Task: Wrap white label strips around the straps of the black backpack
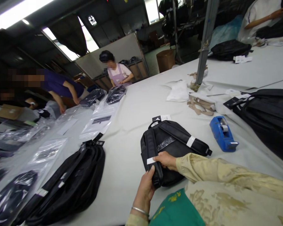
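A black backpack [176, 150] lies on the white-covered table, its shoulder straps facing up and its paper tags at the top. White bands wrap both straps. My left hand [147, 182], with a bangle at the wrist, grips the lower part of the left-hand strap [151, 147], thumb on top. Just above it, my right hand [166, 159] pinches the same strap at its white band [151, 160]. A clear plastic strip [165, 144] crosses the bag's back between the straps. The fingers under the strap are hidden.
Right of the backpack stands a blue tape dispenser [223, 134]. Black bags are piled at left [77, 182] and at the right edge [269, 116]. Beige strips [199, 105] lie near a metal post [205, 44]. Co-workers stand across the table, one in a purple apron [119, 75].
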Tool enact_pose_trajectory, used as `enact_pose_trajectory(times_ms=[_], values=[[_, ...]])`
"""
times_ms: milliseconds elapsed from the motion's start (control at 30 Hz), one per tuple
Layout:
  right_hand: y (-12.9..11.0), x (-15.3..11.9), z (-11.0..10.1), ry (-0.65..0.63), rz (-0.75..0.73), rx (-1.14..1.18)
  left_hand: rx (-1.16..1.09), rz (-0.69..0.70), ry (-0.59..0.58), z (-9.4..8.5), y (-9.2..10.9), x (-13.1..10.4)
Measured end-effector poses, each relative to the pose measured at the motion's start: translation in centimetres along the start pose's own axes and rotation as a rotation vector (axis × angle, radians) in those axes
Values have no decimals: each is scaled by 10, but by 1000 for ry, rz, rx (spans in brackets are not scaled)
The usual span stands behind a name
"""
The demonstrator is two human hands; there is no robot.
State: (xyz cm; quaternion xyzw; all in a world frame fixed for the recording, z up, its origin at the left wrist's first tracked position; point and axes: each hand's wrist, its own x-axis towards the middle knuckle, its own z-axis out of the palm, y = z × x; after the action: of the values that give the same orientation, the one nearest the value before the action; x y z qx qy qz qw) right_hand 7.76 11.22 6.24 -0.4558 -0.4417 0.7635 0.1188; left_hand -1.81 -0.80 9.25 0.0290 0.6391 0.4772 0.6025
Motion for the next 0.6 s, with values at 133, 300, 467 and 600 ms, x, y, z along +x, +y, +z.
enact_pose_trajectory(times_ms=[133, 300, 467, 600], values=[[16, -3, 6, -98, 101, 160, -56, -145, 91, -6, -15, -27], [22, 5, 36, -70, 247, 535, 28, -88, 225, -6, -17, -28], [15, 34, 49, 81, 246, 536, 71, -26, 254, -1, -14, -25], [16, 41, 33, -89, 275, 489, -13, -1, 217, -7, -22, -22]])
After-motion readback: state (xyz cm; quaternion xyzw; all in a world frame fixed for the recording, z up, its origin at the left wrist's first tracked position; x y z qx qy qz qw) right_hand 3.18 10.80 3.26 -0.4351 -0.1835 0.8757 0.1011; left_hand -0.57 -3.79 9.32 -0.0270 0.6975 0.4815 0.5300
